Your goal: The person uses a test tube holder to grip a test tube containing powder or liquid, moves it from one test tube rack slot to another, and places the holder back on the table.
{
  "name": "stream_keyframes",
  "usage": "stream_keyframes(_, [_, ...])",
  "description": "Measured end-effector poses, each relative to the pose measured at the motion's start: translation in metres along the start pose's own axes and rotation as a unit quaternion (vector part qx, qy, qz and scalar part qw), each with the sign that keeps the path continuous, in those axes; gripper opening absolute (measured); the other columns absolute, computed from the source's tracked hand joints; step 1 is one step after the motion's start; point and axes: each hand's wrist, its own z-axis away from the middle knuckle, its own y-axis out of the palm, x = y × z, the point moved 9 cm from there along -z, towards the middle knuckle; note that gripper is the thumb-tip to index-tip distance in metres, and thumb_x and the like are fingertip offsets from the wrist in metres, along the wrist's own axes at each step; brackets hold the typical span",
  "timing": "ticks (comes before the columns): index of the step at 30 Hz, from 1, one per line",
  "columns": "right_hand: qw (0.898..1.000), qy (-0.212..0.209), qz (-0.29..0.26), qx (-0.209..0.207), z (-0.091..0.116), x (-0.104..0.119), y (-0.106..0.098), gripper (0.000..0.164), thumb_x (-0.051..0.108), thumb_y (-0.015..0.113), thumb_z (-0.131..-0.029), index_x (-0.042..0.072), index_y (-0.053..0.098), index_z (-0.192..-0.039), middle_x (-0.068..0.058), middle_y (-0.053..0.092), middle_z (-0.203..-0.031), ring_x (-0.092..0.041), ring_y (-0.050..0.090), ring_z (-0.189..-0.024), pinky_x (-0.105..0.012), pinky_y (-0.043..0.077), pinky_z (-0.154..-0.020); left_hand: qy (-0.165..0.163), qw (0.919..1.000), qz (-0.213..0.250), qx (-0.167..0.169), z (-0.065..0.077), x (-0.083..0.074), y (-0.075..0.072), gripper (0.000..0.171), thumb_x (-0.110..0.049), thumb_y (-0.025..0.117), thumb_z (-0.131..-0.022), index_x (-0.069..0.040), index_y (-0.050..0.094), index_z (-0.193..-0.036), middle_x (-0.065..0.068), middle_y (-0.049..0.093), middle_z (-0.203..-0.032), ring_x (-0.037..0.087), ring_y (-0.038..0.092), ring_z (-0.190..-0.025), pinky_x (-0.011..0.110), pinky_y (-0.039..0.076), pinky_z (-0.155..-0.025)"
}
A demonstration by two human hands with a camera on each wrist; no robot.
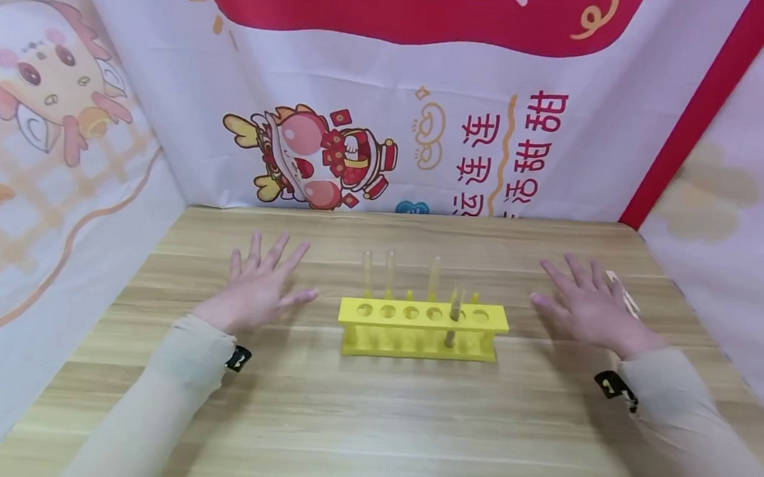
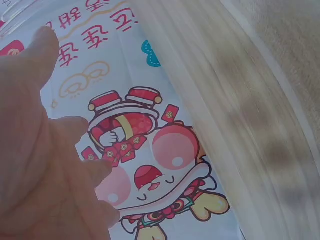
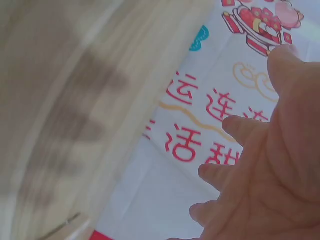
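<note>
A yellow test tube rack (image 1: pixel 423 316) stands on the wooden table between the two hands. Three clear test tubes sit upside down over pegs along its back; one of them, a clear tube (image 1: pixel 435 273), is right of the rack's middle. A test tube with a dark lower part (image 1: pixel 454 319) stands in a hole towards the right end. To the rack's left, the left hand (image 1: pixel 254 292) is spread palm down over the table, holding nothing. The right hand (image 1: pixel 587 306), fingers likewise straight and apart, is on the rack's right and also holds nothing.
Beside the right hand's outer edge lies a small whitish item (image 1: pixel 624 294), partly hidden by the fingers. Printed white cloth (image 1: pixel 424 68) hangs along the table's back edge, and more printed cloth lines the left and right sides. Both wrists wear black straps.
</note>
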Motion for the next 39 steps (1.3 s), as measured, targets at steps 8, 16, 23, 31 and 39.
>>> stream_keyframes(8, [1.000, 0.002, 0.026, 0.000, 0.007, -0.033, -0.014, 0.080, 0.055, 0.054, -0.097, 0.000, 0.033, -0.150, -0.040, 0.026, -0.148, -0.060, 0.021, -0.134, -0.073, 0.021, -0.105, 0.079, 0.9885, 0.128, 0.016, 0.006, -0.017, 0.008, 0.091, -0.049, 0.073, -0.087, -0.019, 0.025, -0.158, 0.013, 0.034, -0.157, 0.039, 0.030, -0.142, 0.059, 0.026, -0.113])
stream_keyframes(16, [0.997, 0.007, 0.060, -0.039, 0.023, -0.096, -0.026, 0.047, 0.024, 0.066, -0.095, -0.007, 0.055, -0.127, -0.026, 0.068, -0.095, -0.040, 0.065, -0.083, -0.061, 0.050, -0.075, 0.131, 0.9406, 0.310, 0.045, 0.015, -0.045, 0.025, 0.067, -0.029, 0.077, -0.089, -0.011, 0.047, -0.146, 0.011, 0.056, -0.137, 0.036, 0.056, -0.122, 0.049, 0.047, -0.100])
stream_keyframes(23, [0.997, 0.034, 0.055, -0.029, 0.026, -0.126, -0.019, 0.041, 0.022, 0.065, -0.094, -0.008, 0.060, -0.121, -0.031, 0.064, -0.111, -0.051, 0.060, -0.100, -0.066, 0.047, -0.080, 0.082, 0.9134, 0.390, 0.084, 0.007, -0.052, 0.043, 0.060, -0.029, 0.077, -0.088, -0.012, 0.053, -0.140, 0.004, 0.061, -0.128, 0.024, 0.060, -0.115, 0.039, 0.050, -0.097])
stream_keyframes(31, [0.998, 0.027, 0.049, -0.038, 0.021, -0.127, -0.016, 0.035, 0.020, 0.066, -0.094, -0.008, 0.063, -0.116, -0.026, 0.068, -0.096, -0.035, 0.064, -0.081, -0.062, 0.050, -0.075, 0.082, 0.8876, 0.448, 0.068, -0.006, -0.058, 0.059, 0.043, -0.012, 0.075, -0.089, -0.003, 0.060, -0.128, 0.008, 0.068, -0.117, 0.022, 0.064, -0.107, 0.035, 0.051, -0.095])
stream_keyframes(39, [0.996, 0.025, 0.060, -0.058, 0.014, -0.124, -0.015, 0.026, 0.020, 0.064, -0.094, -0.004, 0.068, -0.101, -0.018, 0.069, -0.081, -0.032, 0.064, -0.071, -0.059, 0.051, -0.073, 0.043, 0.8964, 0.439, 0.040, -0.007, -0.057, 0.063, 0.030, -0.014, 0.076, -0.088, -0.011, 0.069, -0.118, 0.000, 0.070, -0.115, 0.017, 0.063, -0.109, 0.040, 0.047, -0.101])
